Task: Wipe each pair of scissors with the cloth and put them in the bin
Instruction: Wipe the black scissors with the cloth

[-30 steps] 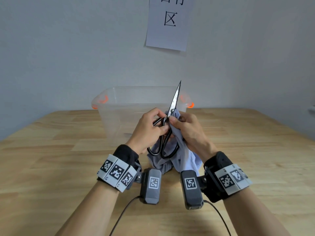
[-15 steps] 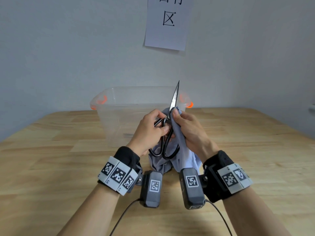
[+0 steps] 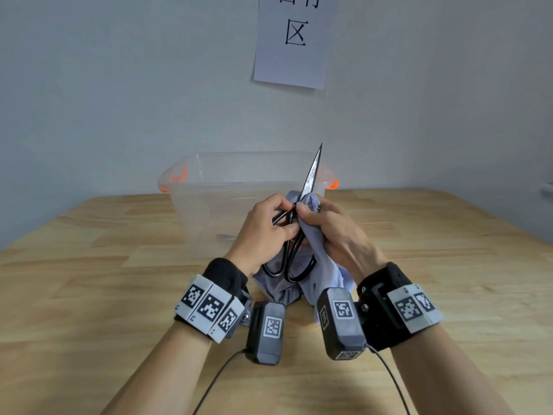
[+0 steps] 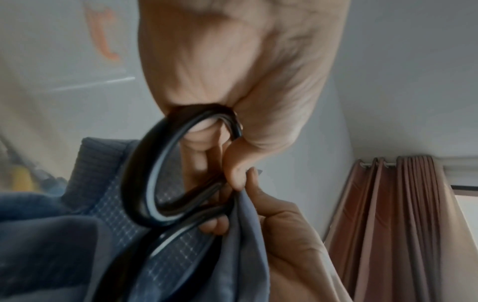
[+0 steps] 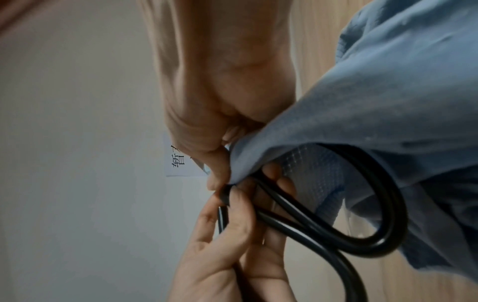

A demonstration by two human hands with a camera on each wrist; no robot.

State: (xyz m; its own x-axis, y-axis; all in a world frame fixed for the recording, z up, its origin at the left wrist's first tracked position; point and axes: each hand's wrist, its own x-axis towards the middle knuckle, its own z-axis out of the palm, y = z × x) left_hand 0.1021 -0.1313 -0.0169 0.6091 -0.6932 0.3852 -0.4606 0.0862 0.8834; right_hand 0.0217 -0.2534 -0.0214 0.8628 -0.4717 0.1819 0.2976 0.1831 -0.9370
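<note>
Black-handled scissors (image 3: 311, 178) stand nearly upright above the table, steel blades closed and pointing up in front of the bin. My left hand (image 3: 266, 232) grips their looped handles (image 4: 145, 175). My right hand (image 3: 329, 229) pinches a blue-grey cloth (image 3: 317, 265) around the base of the blades; the cloth (image 5: 375, 102) hangs down behind the handle loops (image 5: 362, 224). The clear plastic bin (image 3: 215, 187) with orange latches stands just behind my hands.
The wooden table (image 3: 104, 280) spreads out on both sides. A paper sign (image 3: 294, 40) hangs on the grey wall behind the bin. Something lies on the bin's bottom, dimly seen through its wall. Curtains (image 4: 401, 224) show in the left wrist view.
My right hand has slid the cloth a little up from the pivot onto the base of the blades. The left hand keeps its grip on the handles.
</note>
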